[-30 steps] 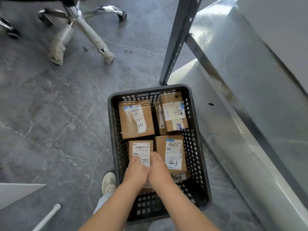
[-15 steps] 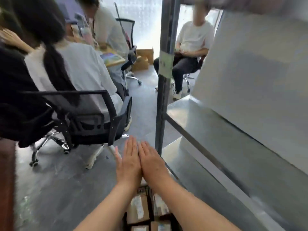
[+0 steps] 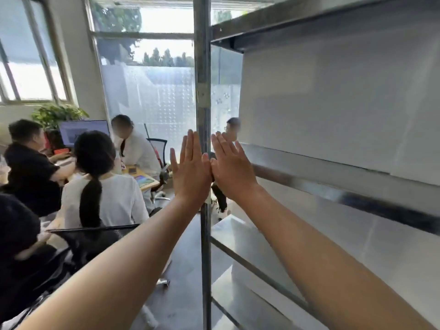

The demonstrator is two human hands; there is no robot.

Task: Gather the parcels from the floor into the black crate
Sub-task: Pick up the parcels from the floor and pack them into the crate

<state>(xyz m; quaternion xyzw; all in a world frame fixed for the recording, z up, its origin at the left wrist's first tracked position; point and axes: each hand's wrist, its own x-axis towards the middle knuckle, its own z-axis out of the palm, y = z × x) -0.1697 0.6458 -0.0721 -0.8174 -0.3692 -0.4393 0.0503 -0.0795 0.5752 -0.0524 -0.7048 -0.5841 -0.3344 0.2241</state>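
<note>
Head view: left hand [image 3: 190, 173] and right hand [image 3: 232, 171] held up empty, fingers [image 3: 189, 146] straight, pressed together, before a shelf post [image 3: 202, 67]; crate out of sight, so stray parcels may go unnoticed.

Grey metal shelf [image 3: 333, 167] and upright post [image 3: 202, 67]; frosted dotted window film [image 3: 154, 96]; black mesh chair [image 3: 95, 239]; green plant [image 3: 57, 114]; blue monitor screen [image 3: 83, 132].

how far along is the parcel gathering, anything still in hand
Done: cannot confirm now; the crate is out of view, though a second ago it held several parcels. In hand: nothing; the left hand and right hand are raised flat and empty in front of the shelf post. Left: unclear.
</note>
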